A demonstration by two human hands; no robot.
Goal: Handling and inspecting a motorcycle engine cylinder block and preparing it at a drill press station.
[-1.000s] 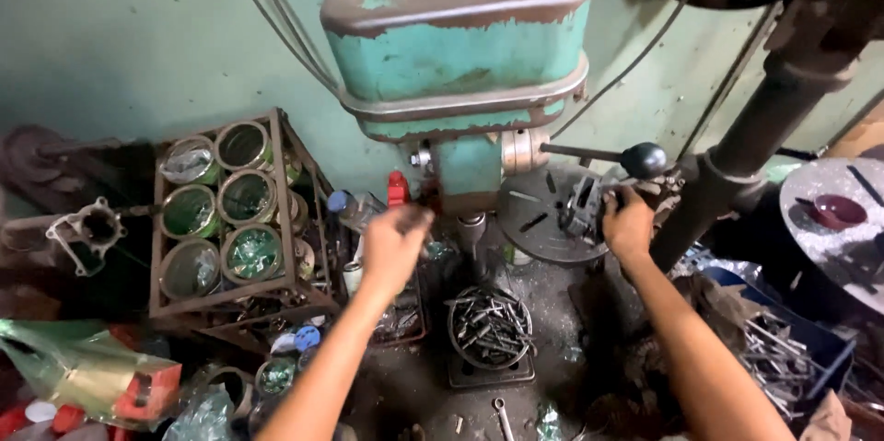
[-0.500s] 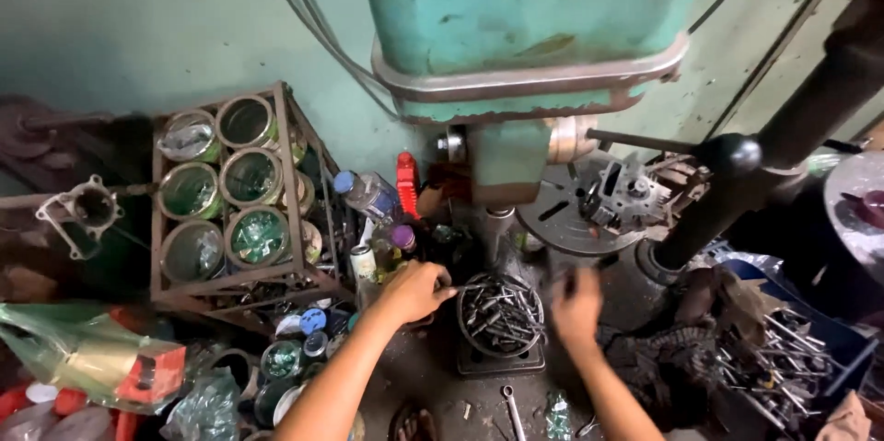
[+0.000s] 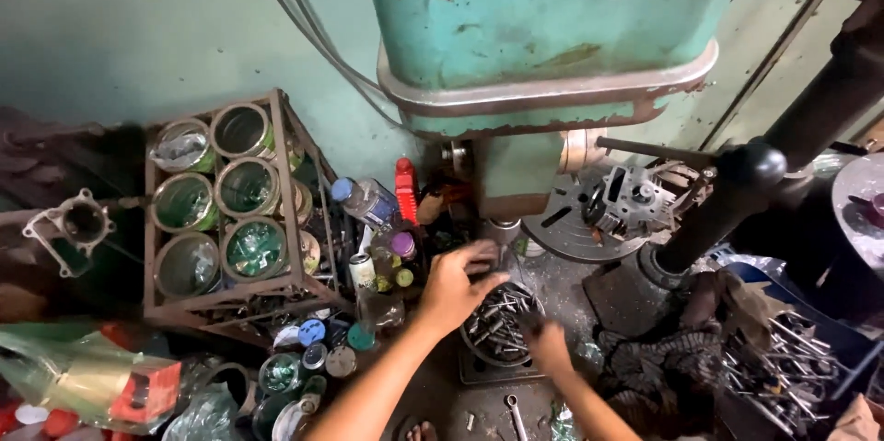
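Over by the rack [image 3: 276,183] of cans, the left hand [image 3: 458,286] reaches across a round tin [image 3: 502,335] of drill bits, fingers curled over something small I can't make out. Right hand [image 3: 548,347] rests at the tin's rim, blurred, grip unclear.

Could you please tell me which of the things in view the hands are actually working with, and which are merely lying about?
In use:
- left hand and right hand, both at the round metal tub of loose bits and bolts

Lying about:
- rusty metal rack of open tin cans
- red plastic bottle
- grey metal engine part on the round drill table
- black ball-ended lever
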